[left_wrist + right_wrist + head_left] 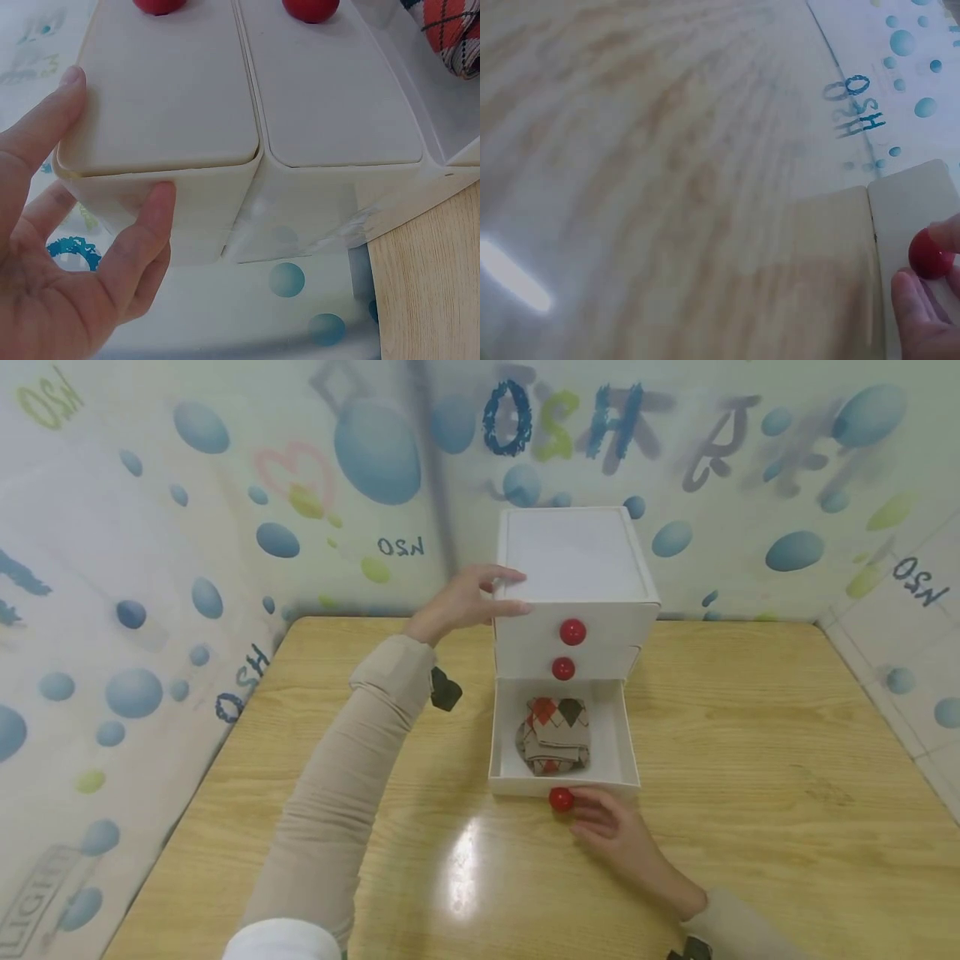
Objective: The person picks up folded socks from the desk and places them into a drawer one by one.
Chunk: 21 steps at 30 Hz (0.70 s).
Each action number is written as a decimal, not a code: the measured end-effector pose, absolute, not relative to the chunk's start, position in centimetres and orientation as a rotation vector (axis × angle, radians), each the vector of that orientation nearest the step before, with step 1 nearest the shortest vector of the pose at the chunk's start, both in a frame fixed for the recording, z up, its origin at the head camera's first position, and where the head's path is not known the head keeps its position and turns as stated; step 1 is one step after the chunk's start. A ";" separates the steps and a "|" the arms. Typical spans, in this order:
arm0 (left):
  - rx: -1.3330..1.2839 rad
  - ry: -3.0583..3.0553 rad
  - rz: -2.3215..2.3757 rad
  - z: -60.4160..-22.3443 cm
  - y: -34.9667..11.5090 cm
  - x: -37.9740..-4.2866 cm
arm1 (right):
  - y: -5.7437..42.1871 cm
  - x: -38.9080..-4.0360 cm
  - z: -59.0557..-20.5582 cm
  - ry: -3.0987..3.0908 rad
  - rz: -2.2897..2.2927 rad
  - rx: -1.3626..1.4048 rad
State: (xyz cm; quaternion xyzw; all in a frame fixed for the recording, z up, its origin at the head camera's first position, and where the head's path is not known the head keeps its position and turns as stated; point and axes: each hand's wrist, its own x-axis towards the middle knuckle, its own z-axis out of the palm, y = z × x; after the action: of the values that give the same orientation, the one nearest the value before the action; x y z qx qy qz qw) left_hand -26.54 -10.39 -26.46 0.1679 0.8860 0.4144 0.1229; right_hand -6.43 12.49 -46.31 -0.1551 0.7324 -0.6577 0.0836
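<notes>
A small white drawer cabinet [573, 556] stands on the table, its lowest drawer [628, 752] pulled out. Inside the drawer lies a folded argyle-patterned cloth item [558, 735], beige with red and dark diamonds; whether it is a sock cannot be told. My left hand [474, 597] rests on the cabinet's upper left corner, thumb and fingers spread across its edges. In the left wrist view, the fingers [154, 217] touch the cabinet's side. My right hand [618, 839] pinches the red knob [561, 799] of the lowest drawer, also visible in the right wrist view.
Two upper drawers with red knobs [573, 632] are closed. The wooden table [750, 760] extends on both sides of the cabinet. Behind it rises a wall covering [375, 452] with blue spots and lettering. Each wrist bears a dark device [446, 690].
</notes>
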 end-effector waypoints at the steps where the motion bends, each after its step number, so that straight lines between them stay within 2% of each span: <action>1: 0.491 2.582 1.213 -26.5 -10.4 -26.5 | 12.4 -6.4 -46.3 2.164 -1.976 -0.438; 21: 0.481 2.579 1.215 -26.3 -10.4 -26.3 | 10.5 -6.5 -46.9 2.234 -2.157 -0.139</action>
State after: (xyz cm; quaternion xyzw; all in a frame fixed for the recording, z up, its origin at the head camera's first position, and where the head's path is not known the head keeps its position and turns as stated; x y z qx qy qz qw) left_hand -26.30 -10.36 -26.31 0.1651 0.8850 0.4170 0.1247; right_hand -6.47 10.47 -46.95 -0.0449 0.7186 -0.6938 0.0165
